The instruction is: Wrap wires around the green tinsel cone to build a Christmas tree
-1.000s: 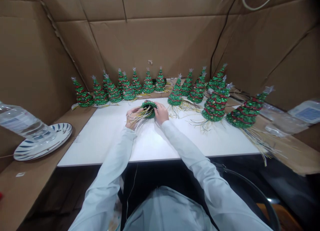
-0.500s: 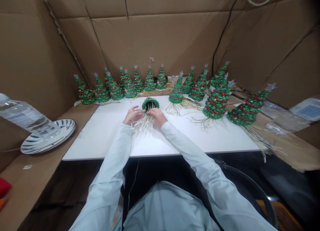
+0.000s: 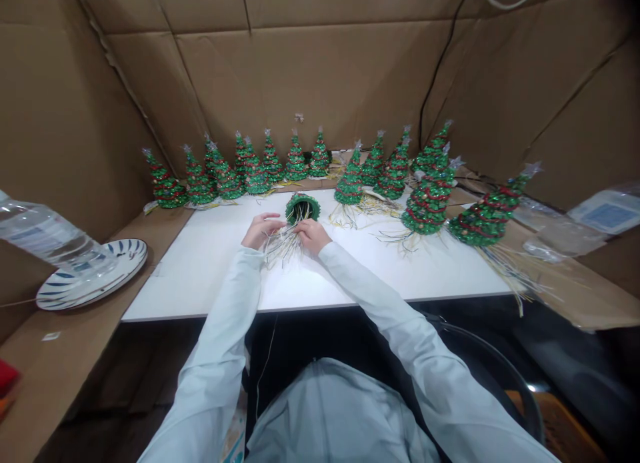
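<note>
Gripping pale strands [image 3: 284, 247] in the closed right hand [image 3: 313, 236], left hand [image 3: 260, 231] half-curled beside, tipped green tree [image 3: 303, 208] just beyond.

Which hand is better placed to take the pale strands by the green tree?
Probably the right hand: its fingers lie on the strands beside the glittery tree, while the left hand sits at their edge.

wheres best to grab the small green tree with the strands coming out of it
Best from above, fingers and thumb either side of the glittery green rim of the tree. It looks round and firm there, while the loose strands fanning from its open end toward the left hand and right hand look too thin to bear it.
</note>
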